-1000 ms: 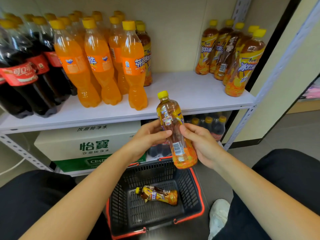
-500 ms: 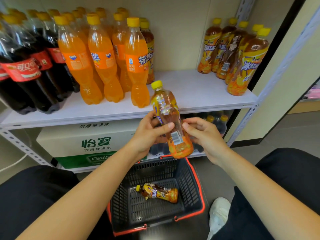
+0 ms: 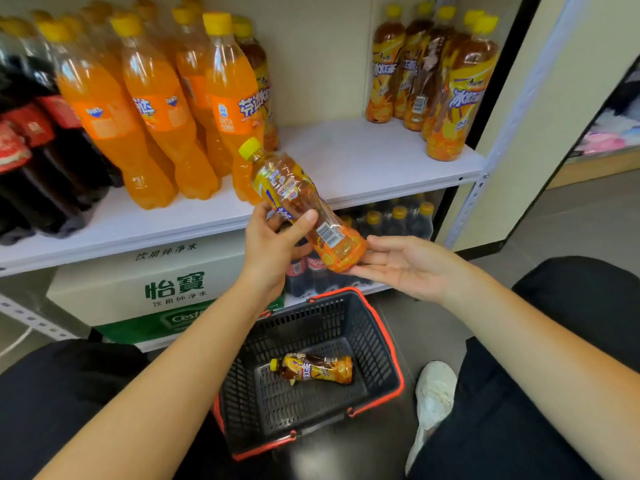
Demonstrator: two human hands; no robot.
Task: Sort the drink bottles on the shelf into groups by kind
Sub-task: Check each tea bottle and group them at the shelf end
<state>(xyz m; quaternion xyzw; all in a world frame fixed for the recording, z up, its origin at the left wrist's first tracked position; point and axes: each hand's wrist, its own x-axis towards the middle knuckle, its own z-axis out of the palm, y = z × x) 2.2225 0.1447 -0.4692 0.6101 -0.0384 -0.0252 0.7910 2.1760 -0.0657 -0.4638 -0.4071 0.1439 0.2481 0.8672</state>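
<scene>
My left hand [image 3: 273,244] grips an iced tea bottle [image 3: 298,199] with a yellow cap around its middle, tilted with the cap up and to the left, in front of the white shelf [image 3: 346,157]. Under the bottle's base lies my right hand [image 3: 408,268], palm up and fingers straight, touching it. On the shelf stand cola bottles [image 3: 38,161] at the left, orange soda bottles [image 3: 152,112] beside them and a group of iced tea bottles [image 3: 433,81] at the right. One iced tea bottle [image 3: 259,71] stands behind the orange sodas.
A black basket with a red rim [image 3: 391,355] sits on the floor below my hands, with one iced tea bottle [image 3: 311,370] lying in it. Under the shelf are a water carton [image 3: 156,282] and small dark bottles [image 3: 398,220]. My white shoe [image 3: 434,393] is right of the basket.
The held bottle has tilted further left and moved up toward the shelf. My right hand let go of it and opened flat under its base.
</scene>
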